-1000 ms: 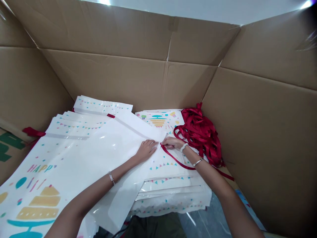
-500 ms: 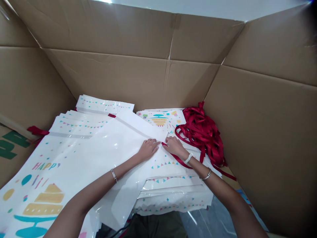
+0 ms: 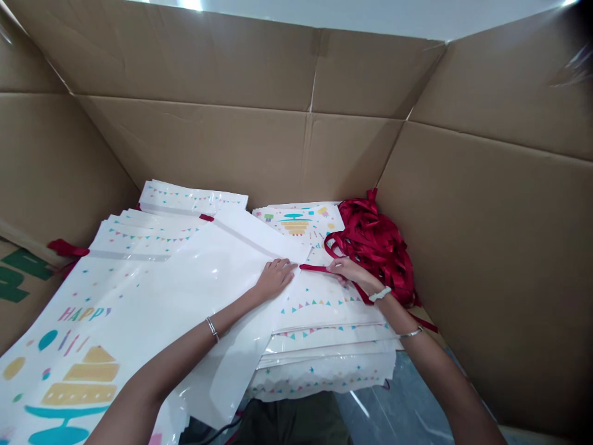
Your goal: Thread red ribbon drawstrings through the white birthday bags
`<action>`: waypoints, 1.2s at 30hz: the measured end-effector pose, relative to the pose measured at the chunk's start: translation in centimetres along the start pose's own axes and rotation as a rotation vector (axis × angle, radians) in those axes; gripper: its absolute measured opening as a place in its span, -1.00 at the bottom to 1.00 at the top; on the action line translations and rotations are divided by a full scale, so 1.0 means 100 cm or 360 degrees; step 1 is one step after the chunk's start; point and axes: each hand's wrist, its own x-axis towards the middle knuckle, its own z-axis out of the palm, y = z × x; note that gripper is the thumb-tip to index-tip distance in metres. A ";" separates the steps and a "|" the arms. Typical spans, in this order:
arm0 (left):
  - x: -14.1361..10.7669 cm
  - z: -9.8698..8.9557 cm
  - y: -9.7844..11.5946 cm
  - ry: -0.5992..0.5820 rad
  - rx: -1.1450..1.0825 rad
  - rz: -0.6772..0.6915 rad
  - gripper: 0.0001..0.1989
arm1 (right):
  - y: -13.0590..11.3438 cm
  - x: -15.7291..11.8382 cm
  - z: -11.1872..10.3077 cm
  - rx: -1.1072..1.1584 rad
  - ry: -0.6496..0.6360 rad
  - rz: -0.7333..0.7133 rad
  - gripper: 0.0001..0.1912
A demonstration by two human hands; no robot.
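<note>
Hands rest apart: the right hand [image 3: 353, 272] has slid away to the right along a strand of dark red satin ribbon [image 3: 315, 267], its fingers closed on it, while the left hand [image 3: 275, 279] lies open and flat on a glossy white gift bag [image 3: 208, 266], close to that bag's corner. The gap between the hands has widened, so a straight stretch of ribbon now shows there, its tip just beside the left hand's fingertips. Just beyond the right hand sits a loose tangle of the same ribbon [image 3: 373, 247]. Beneath the right hand lies a stack of bags printed with colored bunting [image 3: 324, 309]. Ahead of both hands rises the brown wall of a cardboard box [image 3: 231, 148].
</note>
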 end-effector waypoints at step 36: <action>-0.003 0.011 -0.006 0.0125 0.0046 0.0038 -0.54 | -0.024 0.012 0.008 -0.0383 -0.0119 -0.0071 -0.63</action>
